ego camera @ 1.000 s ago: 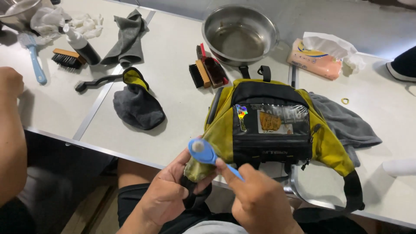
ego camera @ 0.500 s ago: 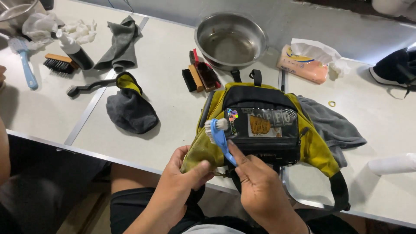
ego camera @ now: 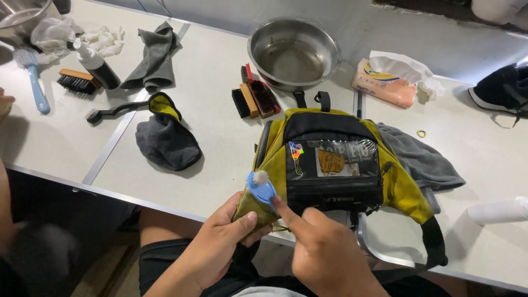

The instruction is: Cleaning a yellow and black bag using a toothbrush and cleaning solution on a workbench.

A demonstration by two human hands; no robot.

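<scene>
**Two hands scrubbing a yellow-and-black waist bag at a white table**

A yellow and black fabric waist bag with a clear front pocket (ego camera: 335, 165) lay on the white table (ego camera: 220, 110), its near edge at the table's front, just before the person. The left hand (ego camera: 223, 242) gripped the bag's lower-left corner, thumb & fingers pinched shut on the yellow fabric. The right hand (ego camera: 324, 253) held a small light-blue plastic brush (ego camera: 261, 188), fingers curled tight round its handle w/ the forefinger stretched along it; the brush head touched the bag's left side, a dab of white foam on top.

Behind the bag sat a round steel bowl (ego camera: 294, 52), and just left of that a red-and-black brush lying against a wooden brush (ego camera: 256, 99). A grey cloth (ego camera: 423, 159) lay under the bag's right side. Further left: a dark grey mitt with yellow cuff (ego camera: 165, 137), a long black narrow brush (ego camera: 113, 111), and another grey rag (ego camera: 154, 58). A peach tissue pack (ego camera: 385, 88) lay at back right.
</scene>
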